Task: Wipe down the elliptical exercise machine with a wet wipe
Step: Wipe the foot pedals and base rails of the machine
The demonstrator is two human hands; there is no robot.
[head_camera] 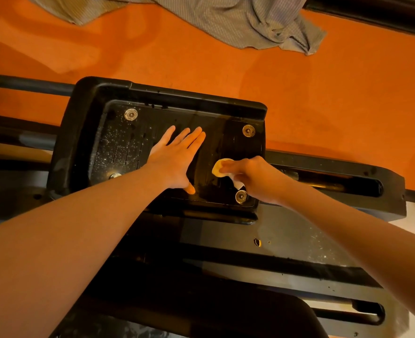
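Elliptical pedal [118, 142]: left hand [174, 162] presses flat, fingers straight; at its 3 o'clock, right hand [257, 176] grips wet wipe [220, 168].

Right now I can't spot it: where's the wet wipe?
In the head view, the wet wipe is bunched under the right hand on the pedal, right of the flat left hand.

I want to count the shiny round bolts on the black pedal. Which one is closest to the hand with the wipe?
The bolt at the pedal's near right corner, just below the right hand holding the wet wipe. The other three sit farther off.
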